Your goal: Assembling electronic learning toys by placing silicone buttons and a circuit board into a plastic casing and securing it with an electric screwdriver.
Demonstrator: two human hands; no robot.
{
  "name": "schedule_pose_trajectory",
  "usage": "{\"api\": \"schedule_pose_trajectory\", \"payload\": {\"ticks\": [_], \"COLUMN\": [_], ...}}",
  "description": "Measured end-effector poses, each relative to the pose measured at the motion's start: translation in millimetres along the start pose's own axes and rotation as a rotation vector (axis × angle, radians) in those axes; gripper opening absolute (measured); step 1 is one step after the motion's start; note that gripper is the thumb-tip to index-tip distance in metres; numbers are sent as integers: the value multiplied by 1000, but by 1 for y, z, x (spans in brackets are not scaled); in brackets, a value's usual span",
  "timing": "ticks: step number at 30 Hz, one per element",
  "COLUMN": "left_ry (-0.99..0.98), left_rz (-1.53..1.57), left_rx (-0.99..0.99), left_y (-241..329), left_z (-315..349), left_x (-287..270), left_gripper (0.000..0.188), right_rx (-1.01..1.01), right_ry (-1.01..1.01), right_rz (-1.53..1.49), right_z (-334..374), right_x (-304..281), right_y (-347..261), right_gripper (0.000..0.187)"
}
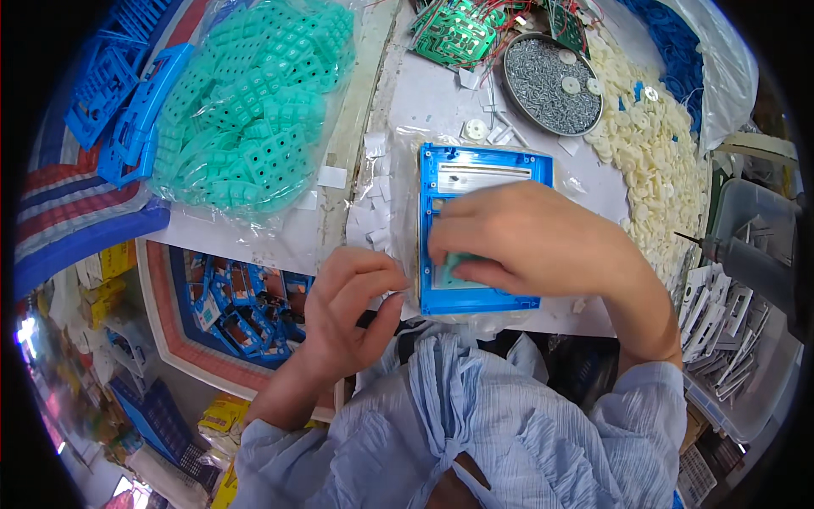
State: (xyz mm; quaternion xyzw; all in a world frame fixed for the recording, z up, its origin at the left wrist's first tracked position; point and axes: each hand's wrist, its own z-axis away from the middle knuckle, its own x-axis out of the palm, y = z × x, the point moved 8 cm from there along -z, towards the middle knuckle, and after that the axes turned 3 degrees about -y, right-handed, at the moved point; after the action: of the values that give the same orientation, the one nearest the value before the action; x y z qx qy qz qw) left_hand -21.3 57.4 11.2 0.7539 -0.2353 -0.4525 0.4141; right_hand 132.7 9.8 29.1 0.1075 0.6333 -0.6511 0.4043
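Note:
A blue plastic calculator case half (487, 301) lies open side up on a wrapped pad in front of me, with a silvery strip along its far end. My right hand (517, 229) reaches over the case, its fingers bent down into it. Between thumb and fingers shows a mint-green rubber keypad (449, 270), mostly covered by the hand. Just off the case's left edge is my left hand (352, 301), fingers curled and thumb tip brought close to the index finger. Whatever it may pinch is too small to make out.
A bag of green keypads (254, 110) stands left. A round tray of screws (543, 85), circuit boards (454, 34) and a heap of cream discs (657, 161) lie beyond and right. A power screwdriver (746, 263) juts in from the right. Below left, a bin holds blue cases (246, 314).

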Motion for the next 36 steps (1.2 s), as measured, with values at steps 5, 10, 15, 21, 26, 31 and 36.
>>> {"api": "schedule_pose_trajectory", "payload": {"ticks": [5, 10, 15, 21, 26, 31, 36], "left_ry": [-30, -62, -89, -118, -126, -157, -178], "left_rz": [-120, -185, -240, -292, -282, -294, -287], "left_rx": [123, 224, 256, 243, 255, 260, 199], "left_y": [8, 9, 8, 7, 5, 8, 13], "left_z": [-6, -10, -18, -22, -22, -26, -52], "left_x": [9, 17, 20, 23, 26, 25, 12], "left_gripper": [27, 28, 29, 30, 29, 27, 19], "right_rx": [46, 37, 66, 85, 115, 217, 167], "right_ry": [26, 98, 178, 317, 265, 169, 259], "right_rz": [123, 137, 169, 368, 338, 356, 341], "right_z": [-26, -24, -16, 0, 45, 50, 54], "right_x": [-5, -6, -5, -15, 14, 62, 49], "right_y": [13, 17, 22, -1, -21, -6, -13], "right_gripper": [22, 17, 17, 40, 77, 93, 91]}}
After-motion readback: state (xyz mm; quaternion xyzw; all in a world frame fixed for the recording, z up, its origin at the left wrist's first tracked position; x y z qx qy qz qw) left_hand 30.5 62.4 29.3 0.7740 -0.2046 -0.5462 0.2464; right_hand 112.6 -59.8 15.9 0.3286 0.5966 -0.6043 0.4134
